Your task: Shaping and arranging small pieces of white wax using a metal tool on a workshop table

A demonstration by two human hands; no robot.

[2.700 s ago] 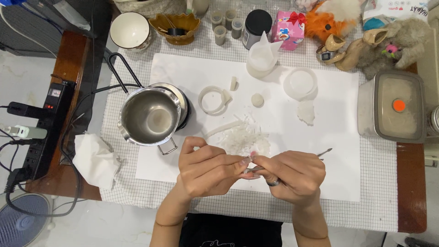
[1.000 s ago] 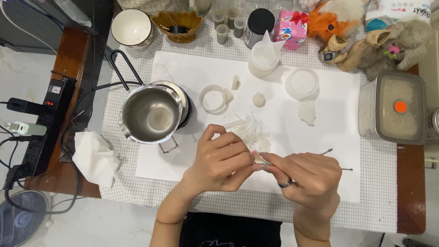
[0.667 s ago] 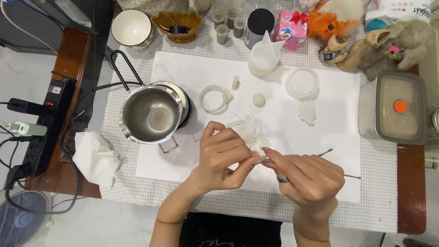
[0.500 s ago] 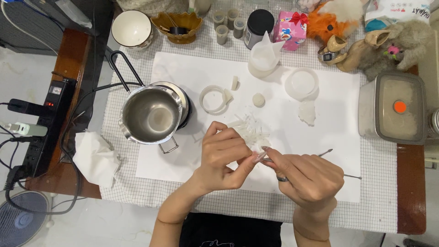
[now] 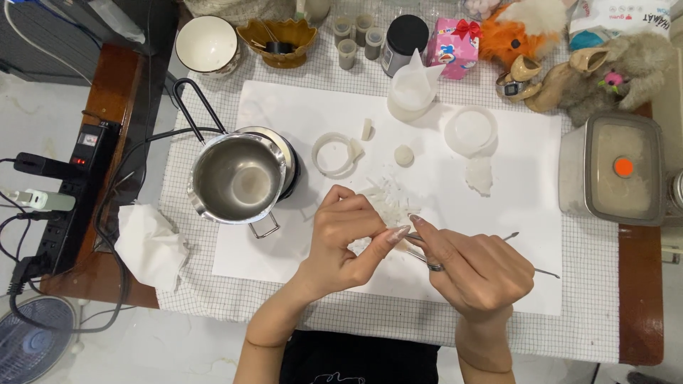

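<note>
My left hand [image 5: 346, 238] and my right hand [image 5: 473, 269] meet above the white paper sheet [image 5: 299, 114], fingertips almost touching. The right hand pinches a thin metal tool [image 5: 509, 236] whose ends stick out to the right. The left hand's fingers curl around a small pale piece that I can barely make out. Just beyond the fingertips lies a pile of white wax shavings [image 5: 388, 201].
A steel pot [image 5: 238, 179] sits on a small burner at the left, a crumpled tissue [image 5: 148, 245] beside it. Wax rings [image 5: 333, 154], a round mould [image 5: 470, 130], a plastic jug [image 5: 413, 89], a lidded steel box [image 5: 620, 167], jars, bowls and plush toys line the back. A power strip [image 5: 67, 192] lies far left.
Both hands have drifted slightly right and away from me, toward the shavings. The left thumb and forefinger have opened a little, and the tool's tip has shifted under the right hand.
</note>
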